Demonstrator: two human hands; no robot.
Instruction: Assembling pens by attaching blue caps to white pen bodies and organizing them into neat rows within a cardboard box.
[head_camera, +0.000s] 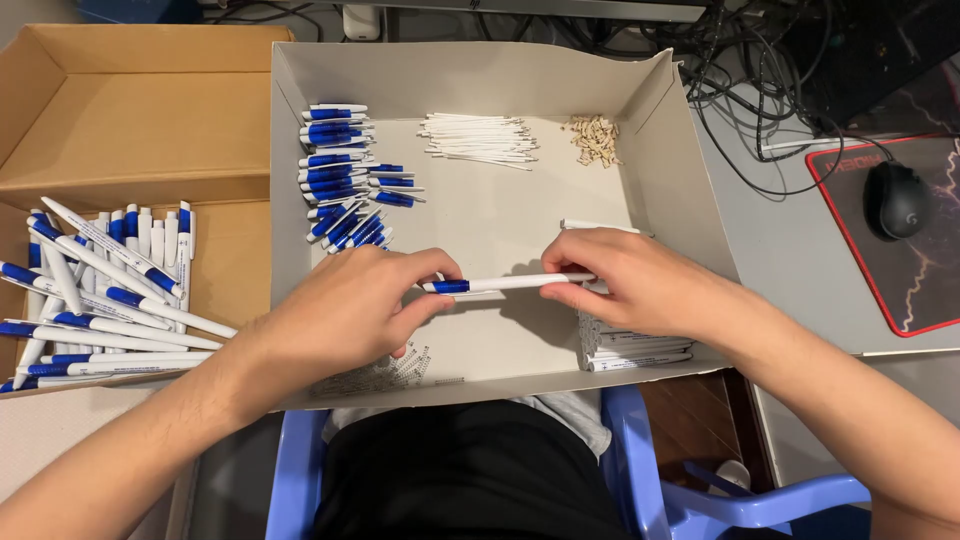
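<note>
While held level over the white tray (655, 110), the pen (510, 284) is pinched at its blue end by the left hand (345, 315) and at its white end by the right hand (630, 280), both closed; it looks light, stiff, smooth and best held by its ends.

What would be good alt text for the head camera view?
The left hand and right hand hold a blue-and-white pen level over a shallow cardboard tray of pen parts. Finished pens fill a box at the left.
</note>
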